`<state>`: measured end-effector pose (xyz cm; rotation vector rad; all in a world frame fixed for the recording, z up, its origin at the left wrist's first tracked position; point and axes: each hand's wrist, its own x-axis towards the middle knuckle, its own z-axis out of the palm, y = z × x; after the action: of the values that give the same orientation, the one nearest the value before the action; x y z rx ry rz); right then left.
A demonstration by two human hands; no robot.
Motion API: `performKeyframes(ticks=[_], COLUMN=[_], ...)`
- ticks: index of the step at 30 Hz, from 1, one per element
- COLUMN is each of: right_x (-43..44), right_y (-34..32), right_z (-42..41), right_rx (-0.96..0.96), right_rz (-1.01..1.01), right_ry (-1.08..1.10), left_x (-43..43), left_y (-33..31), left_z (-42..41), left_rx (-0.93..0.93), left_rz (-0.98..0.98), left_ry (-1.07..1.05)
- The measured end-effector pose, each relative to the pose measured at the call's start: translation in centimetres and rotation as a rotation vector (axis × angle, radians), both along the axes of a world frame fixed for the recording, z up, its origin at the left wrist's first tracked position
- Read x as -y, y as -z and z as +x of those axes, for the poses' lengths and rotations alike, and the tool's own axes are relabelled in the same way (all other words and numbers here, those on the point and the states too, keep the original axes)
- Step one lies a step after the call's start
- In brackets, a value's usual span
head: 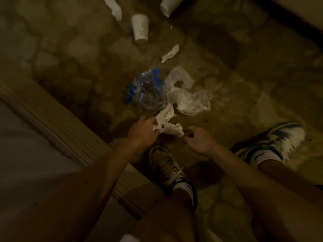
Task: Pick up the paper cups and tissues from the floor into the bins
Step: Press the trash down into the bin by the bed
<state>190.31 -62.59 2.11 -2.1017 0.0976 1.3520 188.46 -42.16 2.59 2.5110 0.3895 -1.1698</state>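
Note:
A crumpled white tissue (167, 124) hangs between my two hands, low over the dim floor. My left hand (143, 132) grips its left end and my right hand (197, 139) pinches its right tip. Farther out, a white paper cup (140, 28) lies on its side on the floor. A second cup (167, 5) lies at the top edge. A small tissue scrap (170, 53) lies between the cup and the plastic litter, and another tissue (114, 7) lies at the top left.
A crushed clear plastic bottle with blue label (146, 88) and a clear plastic bag (188, 95) lie just beyond my hands. My two sneakers (167, 166) (274, 140) stand on the floor below. A ribbed ledge (57, 123) runs diagonally at left.

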Motion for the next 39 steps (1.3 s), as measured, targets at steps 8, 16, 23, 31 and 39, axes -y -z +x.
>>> performKeyframes(ticks=[8, 16, 23, 31, 39], right_x=[-1.3, -1.9, -2.3, -1.8, -0.3], right_y=[5.3, 6.4, 6.4, 5.4, 5.1], right_z=[0.2, 0.2, 1.3, 2.7, 2.9], right_rx=[-0.226, -0.343, -0.5, -0.48, -0.484], right_rz=[0.029, 0.103, 0.12, 0.213, 0.176], right_ry=[0.199, 0.44, 0.672, 0.795, 0.891], left_x=[0.8, 2.4, 3.7, 6.0, 8.6], left_y=[6.2, 8.8, 8.5, 6.6, 3.8], left_z=[-0.6, -2.1, -2.7, -1.3, 0.9], left_rx=[-0.041, 0.047, -0.018, -0.029, -0.008], left_rz=[-0.16, -0.301, -0.46, -0.618, -0.772], left_ry=[-0.228, -0.469, -0.809, -0.969, -0.952])
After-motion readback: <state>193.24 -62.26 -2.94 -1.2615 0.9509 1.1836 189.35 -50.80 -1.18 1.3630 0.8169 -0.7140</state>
